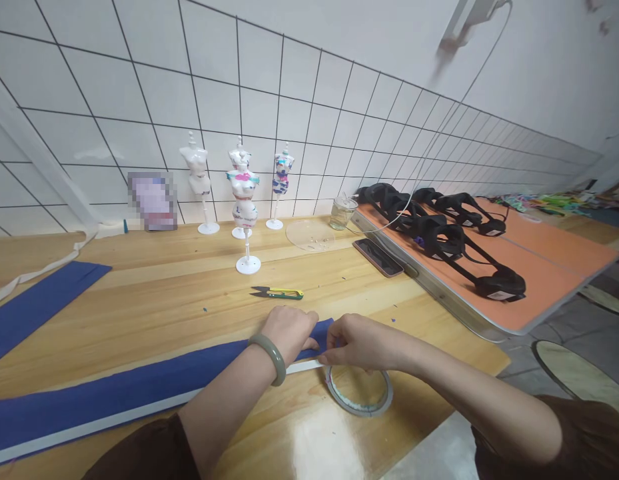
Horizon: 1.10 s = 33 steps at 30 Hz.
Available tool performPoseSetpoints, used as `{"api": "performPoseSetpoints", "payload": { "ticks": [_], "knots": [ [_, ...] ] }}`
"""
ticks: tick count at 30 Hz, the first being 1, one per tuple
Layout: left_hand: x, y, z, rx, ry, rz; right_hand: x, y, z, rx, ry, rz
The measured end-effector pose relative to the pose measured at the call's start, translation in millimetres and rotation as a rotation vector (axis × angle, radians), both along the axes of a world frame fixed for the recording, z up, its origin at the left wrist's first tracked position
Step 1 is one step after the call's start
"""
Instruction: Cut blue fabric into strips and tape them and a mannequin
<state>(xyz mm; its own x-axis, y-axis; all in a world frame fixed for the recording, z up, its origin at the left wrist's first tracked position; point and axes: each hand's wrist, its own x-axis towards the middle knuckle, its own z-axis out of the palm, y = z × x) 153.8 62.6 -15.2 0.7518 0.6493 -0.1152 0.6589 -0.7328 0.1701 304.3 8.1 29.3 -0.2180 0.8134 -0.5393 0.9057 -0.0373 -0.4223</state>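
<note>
A long blue fabric strip [154, 373] runs across the front of the wooden table, with white tape [114, 418] along its near edge. My left hand [289, 330], a green bangle at its wrist, rests on the strip near its right end, thumb and forefinger apart. Beside it my right hand [354, 340] pinches the white tape at that end; its fingertips also touch the fabric. Partly under my right hand lies a tape roll [372, 407]. Yellow-handled thread snips [279, 293] lie beyond my hands.
Small white dress forms [245, 207] stand by the tiled wall. A glass [343, 213] and a phone [378, 257] are to their right. Black strapped devices [442, 240] rest on an orange board [554, 260]. Another blue fabric piece [39, 303] lies at left.
</note>
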Motion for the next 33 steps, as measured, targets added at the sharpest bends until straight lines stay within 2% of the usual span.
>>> {"api": "performPoseSetpoints", "payload": {
  "ticks": [7,11,16,22,29,33],
  "knots": [
    [-2,3,-12.6,-0.070,-0.005,0.005,-5,-7,4.6,0.211,-0.165,-0.009],
    [-4,3,-16.7,-0.094,-0.049,0.034,-9,-7,6.0,0.247,-0.227,-0.004],
    [-6,2,-16.0,-0.136,-0.116,0.054,-5,4,3.3,0.166,-0.243,0.017],
    [-8,-1,-12.5,-0.200,-0.146,0.040,11,19,-4.4,-0.010,-0.105,0.064],
    [-1,5,-23.7,-0.230,-0.077,0.066,18,20,-6.5,-0.047,0.039,0.036],
    [3,7,-23.9,-0.215,-0.042,0.078,21,18,-9.9,-0.080,0.109,-0.010]
  ]
}}
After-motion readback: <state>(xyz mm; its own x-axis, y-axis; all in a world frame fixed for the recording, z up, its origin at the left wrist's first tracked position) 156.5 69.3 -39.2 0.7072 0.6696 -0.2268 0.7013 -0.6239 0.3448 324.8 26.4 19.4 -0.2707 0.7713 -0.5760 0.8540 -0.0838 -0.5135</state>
